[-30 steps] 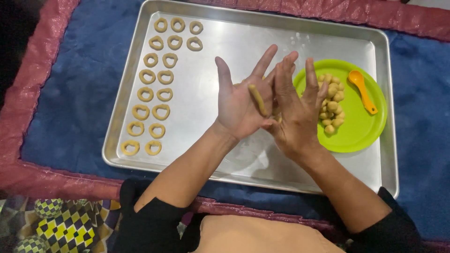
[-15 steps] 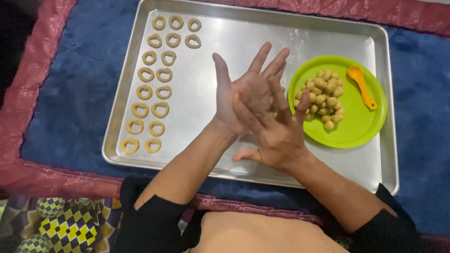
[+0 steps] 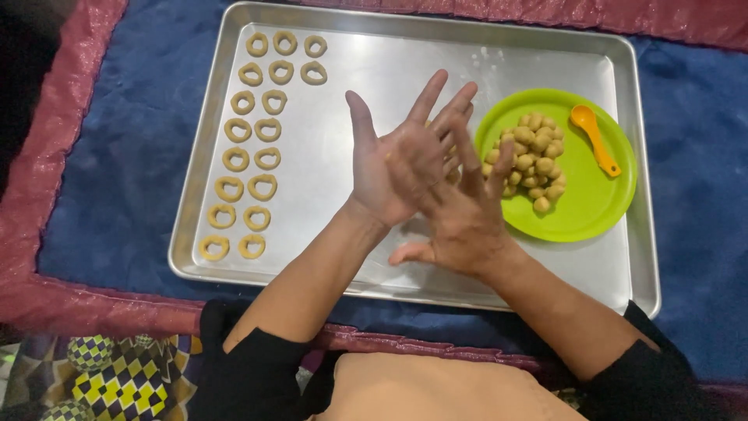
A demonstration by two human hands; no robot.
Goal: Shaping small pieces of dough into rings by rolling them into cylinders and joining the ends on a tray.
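Observation:
My left hand (image 3: 389, 168) is held palm up with fingers spread over a silver baking tray (image 3: 351, 62). My right hand (image 3: 467, 222) lies across it, palm pressed to palm, fingers pointing away. A thin strip of yellow dough is pinched between the palms; only slivers show near the fingers. Rows of dough rings (image 3: 253, 148) lie on the tray's left side. A green plate (image 3: 592, 203) on the tray's right holds a heap of small dough balls (image 3: 534, 160) and an orange spoon (image 3: 594, 136).
The tray rests on a blue cloth (image 3: 117, 156) with a dark red border (image 3: 47, 140). A patterned yellow and black fabric (image 3: 117, 374) lies at the lower left, by my black sleeves.
My right hand has slid back toward me across the left palm, covering the dough strip that showed between the hands a second ago. The left hand stays in place.

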